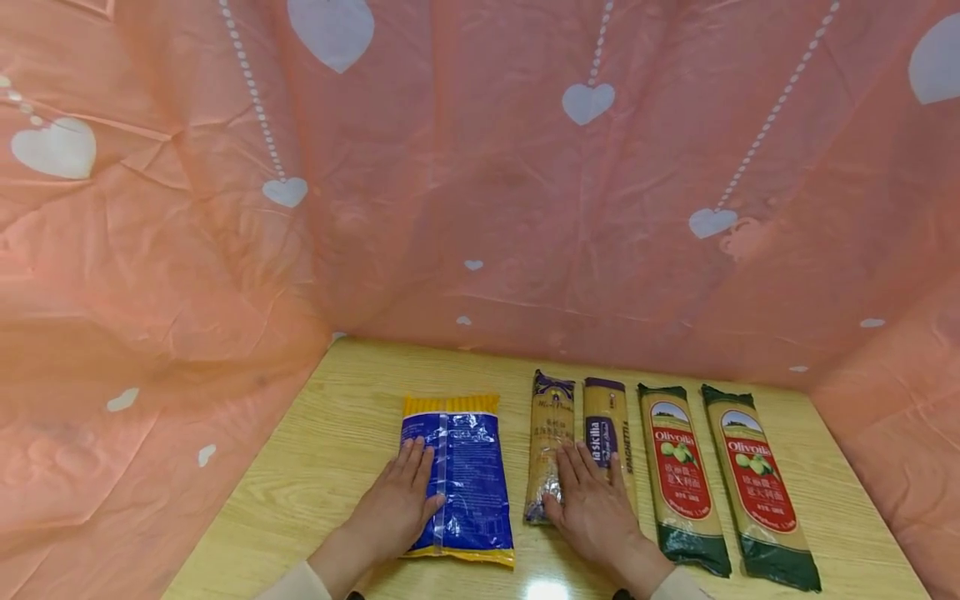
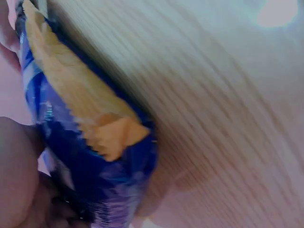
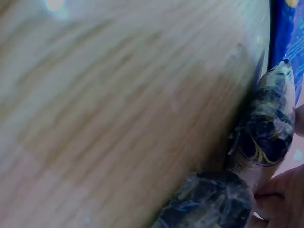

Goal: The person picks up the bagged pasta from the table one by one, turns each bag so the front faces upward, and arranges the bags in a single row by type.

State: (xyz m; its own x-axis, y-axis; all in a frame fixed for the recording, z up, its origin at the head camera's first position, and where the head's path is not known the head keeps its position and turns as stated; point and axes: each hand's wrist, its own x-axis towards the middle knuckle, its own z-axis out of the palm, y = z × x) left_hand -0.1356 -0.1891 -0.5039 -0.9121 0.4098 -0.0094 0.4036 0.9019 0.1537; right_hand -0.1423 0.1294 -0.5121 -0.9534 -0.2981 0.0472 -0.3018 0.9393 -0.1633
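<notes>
A blue bag with yellow ends [image 1: 472,475] lies on the wooden table, and my left hand [image 1: 393,504] rests on its left side with the fingers straight. In the left wrist view the folded yellow end of the bag [image 2: 90,99] shows beside the hand [image 2: 19,175]. My right hand [image 1: 596,508] lies flat across two spaghetti packs, a gold one with a purple top [image 1: 553,417] and one with a purple label [image 1: 606,408]. The dark pack ends [image 3: 263,137] show beside the right hand [image 3: 282,199] in the right wrist view.
To the right lie two Olivoila spaghetti packs with red labels, one nearer [image 1: 684,479] and one farther right [image 1: 761,492]. Pink sheeting with white hearts [image 1: 525,208] hangs around the back and sides of the table [image 1: 337,417].
</notes>
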